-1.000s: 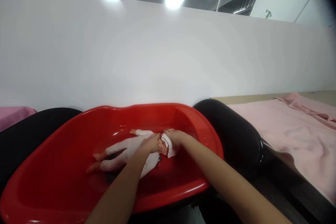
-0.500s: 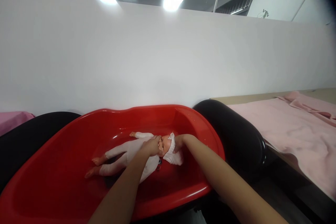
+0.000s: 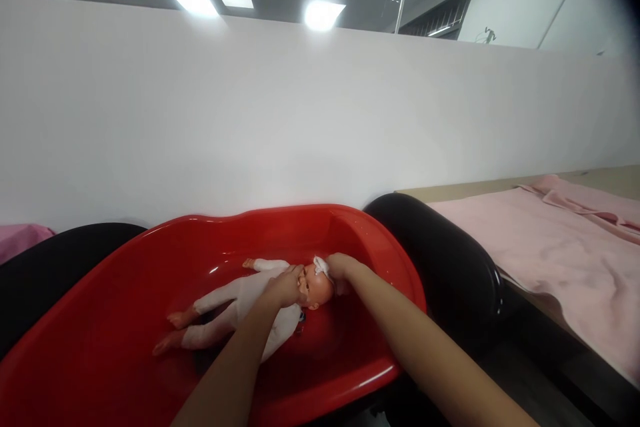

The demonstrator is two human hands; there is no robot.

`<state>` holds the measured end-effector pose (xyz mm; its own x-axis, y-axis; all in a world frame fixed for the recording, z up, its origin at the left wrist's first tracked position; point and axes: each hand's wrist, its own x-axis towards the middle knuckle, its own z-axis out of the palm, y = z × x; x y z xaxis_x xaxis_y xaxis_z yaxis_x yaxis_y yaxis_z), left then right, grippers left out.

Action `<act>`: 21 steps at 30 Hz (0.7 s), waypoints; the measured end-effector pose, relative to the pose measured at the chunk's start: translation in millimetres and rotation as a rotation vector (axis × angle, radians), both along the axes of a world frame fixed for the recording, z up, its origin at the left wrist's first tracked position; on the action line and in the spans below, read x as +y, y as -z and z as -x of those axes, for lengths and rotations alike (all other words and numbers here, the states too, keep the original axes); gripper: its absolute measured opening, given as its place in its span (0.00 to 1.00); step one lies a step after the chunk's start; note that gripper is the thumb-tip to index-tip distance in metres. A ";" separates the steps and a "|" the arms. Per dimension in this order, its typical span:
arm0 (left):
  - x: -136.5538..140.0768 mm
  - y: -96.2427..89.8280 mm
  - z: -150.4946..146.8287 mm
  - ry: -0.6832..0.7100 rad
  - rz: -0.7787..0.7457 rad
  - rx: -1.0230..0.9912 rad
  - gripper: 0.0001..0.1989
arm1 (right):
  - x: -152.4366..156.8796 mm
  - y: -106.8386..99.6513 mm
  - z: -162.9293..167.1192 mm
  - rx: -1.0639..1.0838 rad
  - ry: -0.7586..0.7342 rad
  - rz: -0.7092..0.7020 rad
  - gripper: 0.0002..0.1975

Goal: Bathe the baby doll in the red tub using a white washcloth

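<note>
White cloth (image 3: 321, 265), clutched in the right hand (image 3: 340, 267), no longer covers the doll's (image 3: 256, 285) crown; left hand (image 3: 290, 285) clasps its chin.

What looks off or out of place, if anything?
The baby doll lies in the red baby bathtub dressed in white fabric, which seems odd for a tub. Nothing is visibly spilled or damaged.

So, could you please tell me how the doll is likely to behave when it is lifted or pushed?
The doll may be slippery at its head, which looks smooth and shiny. Its clothing looks soft, so it should give in a grip. With its legs apart, it probably won't roll easily.
</note>
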<state>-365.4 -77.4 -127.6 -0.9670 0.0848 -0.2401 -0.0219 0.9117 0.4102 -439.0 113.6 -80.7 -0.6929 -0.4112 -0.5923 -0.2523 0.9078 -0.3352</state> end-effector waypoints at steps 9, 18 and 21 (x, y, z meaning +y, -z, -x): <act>3.7 -11.0 -3.2 -0.029 0.013 -0.011 0.40 | 3.2 -12.0 4.4 0.308 -0.109 0.145 0.11; 4.2 -9.7 -2.9 -0.025 -0.006 -0.006 0.41 | 0.2 -4.8 -0.6 0.192 -0.032 0.105 0.34; 3.8 -10.6 -2.7 -0.033 -0.029 -0.006 0.43 | 0.4 -1.2 0.7 0.081 -0.022 0.100 0.32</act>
